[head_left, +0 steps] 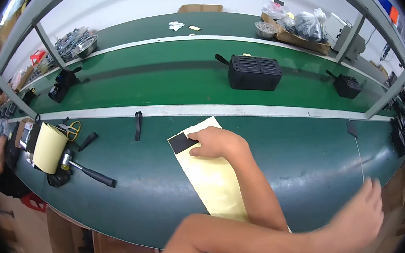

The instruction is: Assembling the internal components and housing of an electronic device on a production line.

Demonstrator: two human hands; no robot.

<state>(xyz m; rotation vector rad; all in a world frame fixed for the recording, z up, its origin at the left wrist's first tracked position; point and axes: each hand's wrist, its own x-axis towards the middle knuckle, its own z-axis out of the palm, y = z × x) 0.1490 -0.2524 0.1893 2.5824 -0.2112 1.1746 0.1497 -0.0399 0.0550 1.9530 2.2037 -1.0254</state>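
Observation:
A long yellow paper sheet (215, 186) lies aslant on the green bench, a black rectangular patch (180, 143) at its far left corner. My right hand (216, 142) is closed at that corner, thumb and finger against the sheet beside the patch. Across my right forearm passes my left arm, in a light short sleeve. At the lower right, my left hand (360, 216) is held near the bench's right end, smeared by motion. Whether its fingers hold anything cannot be made out. A small black flat piece (352, 129) with a thin pale line lies beyond it.
Left on the bench are a hammer (92, 173), yellow-handled scissors (73, 130), a yellow paper roll (50, 148) and a black strap (138, 126). Behind the white rail, a black speaker-like box (255, 72) sits on the green belt. Grey frame posts rise at both sides; people sit at the far edges.

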